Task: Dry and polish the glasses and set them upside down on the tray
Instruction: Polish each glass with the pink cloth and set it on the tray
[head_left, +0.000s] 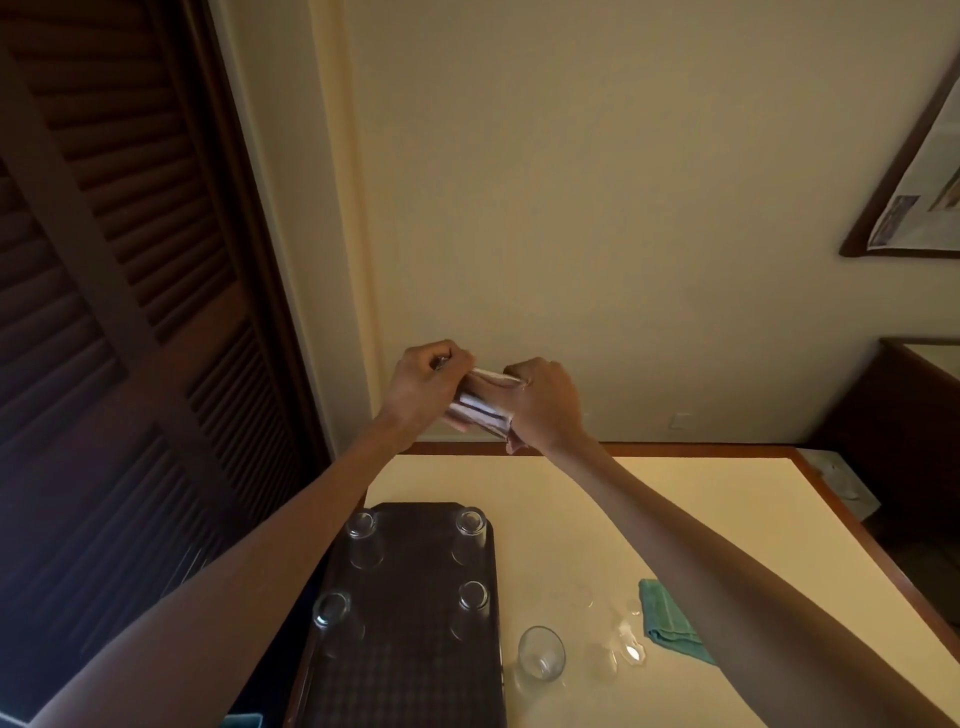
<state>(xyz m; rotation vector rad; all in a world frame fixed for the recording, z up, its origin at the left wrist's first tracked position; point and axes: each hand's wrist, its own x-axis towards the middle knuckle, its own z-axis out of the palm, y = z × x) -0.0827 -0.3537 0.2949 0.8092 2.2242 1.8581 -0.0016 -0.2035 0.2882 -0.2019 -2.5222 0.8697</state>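
I hold a clear glass (480, 402) on its side, raised in front of the wall above the table's far edge. My left hand (423, 387) grips its left end and my right hand (545, 402) grips its right end; a bit of pinkish cloth (514, 444) shows under the right hand. Below, a dark tray (410, 597) carries several glasses upside down, among them one at the far left (362, 538) and one at the far right (470, 535). One more glass (541, 652) stands upright on the table, right of the tray.
A folded teal cloth (667, 621) lies on the cream table (701, 519) beside small water puddles (631, 647). Dark louvered doors (114, 312) fill the left side. A framed picture (919, 182) hangs at the upper right, with dark furniture (904, 415) below it.
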